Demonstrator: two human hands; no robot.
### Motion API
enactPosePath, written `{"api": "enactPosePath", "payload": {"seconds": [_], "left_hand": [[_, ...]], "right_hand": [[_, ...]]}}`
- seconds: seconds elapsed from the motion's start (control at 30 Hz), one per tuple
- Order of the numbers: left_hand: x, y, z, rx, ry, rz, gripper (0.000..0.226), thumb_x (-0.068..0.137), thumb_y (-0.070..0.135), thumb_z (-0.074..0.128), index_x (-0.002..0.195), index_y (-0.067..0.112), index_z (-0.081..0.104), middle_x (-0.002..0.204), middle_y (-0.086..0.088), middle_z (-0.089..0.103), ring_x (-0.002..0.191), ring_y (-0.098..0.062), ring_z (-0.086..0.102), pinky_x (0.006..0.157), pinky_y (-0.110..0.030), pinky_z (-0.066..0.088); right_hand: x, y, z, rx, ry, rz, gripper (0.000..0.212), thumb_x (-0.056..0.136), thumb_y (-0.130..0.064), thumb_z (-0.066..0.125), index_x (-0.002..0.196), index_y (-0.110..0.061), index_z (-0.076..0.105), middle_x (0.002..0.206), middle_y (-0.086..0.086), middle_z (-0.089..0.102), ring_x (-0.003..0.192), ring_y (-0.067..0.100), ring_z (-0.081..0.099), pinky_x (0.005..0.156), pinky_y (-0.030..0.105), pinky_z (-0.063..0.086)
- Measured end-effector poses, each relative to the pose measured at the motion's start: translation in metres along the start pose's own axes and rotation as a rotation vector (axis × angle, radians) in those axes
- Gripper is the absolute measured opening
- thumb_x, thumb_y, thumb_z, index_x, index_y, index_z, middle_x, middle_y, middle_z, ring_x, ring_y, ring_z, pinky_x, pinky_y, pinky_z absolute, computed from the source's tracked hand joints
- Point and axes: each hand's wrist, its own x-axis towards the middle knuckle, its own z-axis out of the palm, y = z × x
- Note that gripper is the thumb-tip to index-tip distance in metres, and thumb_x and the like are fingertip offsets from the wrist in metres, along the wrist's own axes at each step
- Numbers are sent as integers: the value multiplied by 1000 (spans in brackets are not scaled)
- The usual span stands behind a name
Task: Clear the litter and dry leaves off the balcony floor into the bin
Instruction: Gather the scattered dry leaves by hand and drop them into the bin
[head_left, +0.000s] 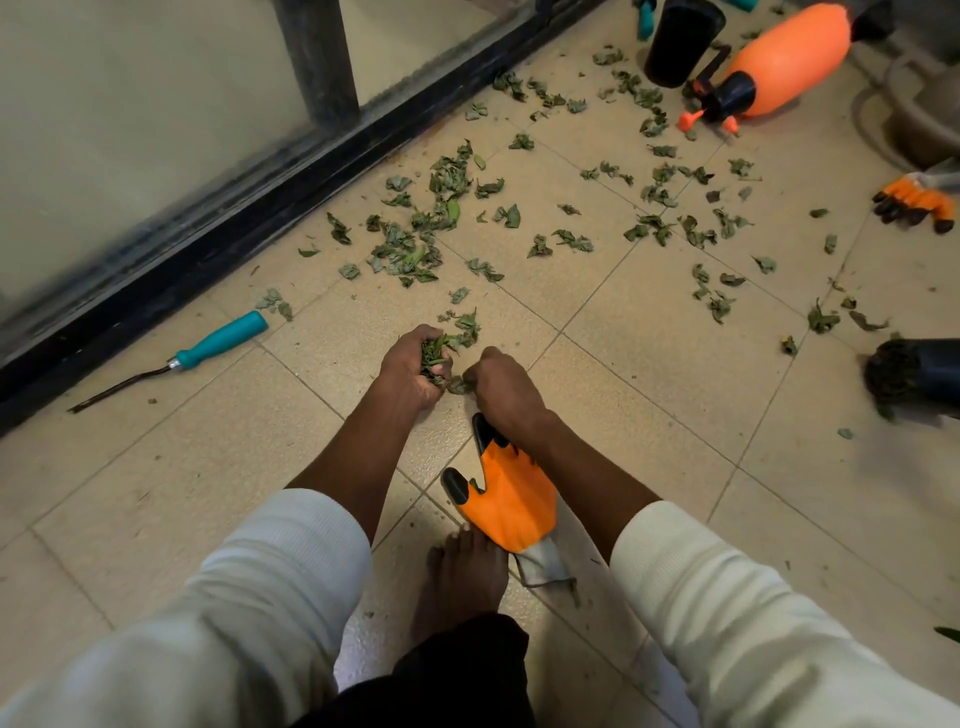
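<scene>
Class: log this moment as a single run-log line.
phase: gathering | left hand: grips bunch of leaves | right hand: pinches leaf at floor | scattered leaves: remain on tiles | bin: not identifiable

Two orange gloves (511, 499), one sprayer (779, 65), many leaves (415, 244).

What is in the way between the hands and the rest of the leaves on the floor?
Nothing visible. The left hand already holds a bunch of leaves, the right hand pinches more, and bare floor lies between them and the scattered leaves ahead.
</scene>
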Motion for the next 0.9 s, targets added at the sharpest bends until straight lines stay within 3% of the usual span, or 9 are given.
{"api": "enactPosePath", "payload": {"seconds": [0.1,0.17,0.23,0.3,0.43,0.5,0.67,0.77,0.9], "left_hand": [[-1,2,-5,4,-13,8,7,92,14,53,86,10,52,49,-1,45,30,-9,37,29,-14,26],[-4,4,-8,3,-12,28,5,92,14,53,95,10,54,53,-1,45,30,-8,39,29,-14,26],[-6,9,-12,-11,-7,42,4,91,14,54,94,11,53,58,-1,44,31,-8,40,29,-14,26],[-8,14,-18,-32,17,49,11,91,13,56,82,12,50,57,-2,44,31,-9,40,29,-14,26],[-9,25,-29,-45,57,71,19,90,14,57,75,13,47,60,-3,43,31,-10,39,30,-14,26],[-8,28,-32,-64,69,84,20,90,14,57,73,13,47,59,-3,43,31,-10,39,30,-14,26],[-6,30,-36,-88,70,99,22,91,15,55,71,13,48,49,-1,45,31,-9,39,31,-13,25],[-4,28,-38,-104,67,103,21,92,16,55,72,13,48,55,-1,44,31,-9,40,31,-13,25],[-6,26,-41,-115,71,102,21,92,17,56,73,13,48,55,-1,44,32,-9,41,30,-13,25]], "right_hand": [[0,-6,-8,-44,28,-41,30,87,3,53,111,-1,70,110,18,59,101,36,59,73,35,42],[-32,-3,17,29,121,-3,38,95,-24,52,127,-8,63,126,14,57,118,32,54,88,33,43],[-88,-15,32,208,117,65,73,92,-65,36,148,-18,41,150,6,40,138,27,35,111,31,25],[-88,-14,25,310,110,81,84,90,-74,26,154,-21,31,160,4,27,146,29,22,116,31,2],[28,-12,-48,573,77,319,43,87,-21,62,122,3,66,132,24,59,128,41,51,111,44,36],[53,-10,-45,557,-32,327,52,80,-28,65,126,-4,64,136,20,58,129,36,50,108,44,41],[54,-15,-1,250,-115,46,86,83,-42,73,154,-30,26,163,12,7,149,37,5,120,54,14],[69,-15,5,16,-108,-175,69,91,-29,63,152,-31,31,161,18,12,147,43,7,116,60,18],[40,-23,19,-86,-24,-317,51,95,-4,49,145,-13,44,156,15,28,142,38,25,108,48,41]]}}
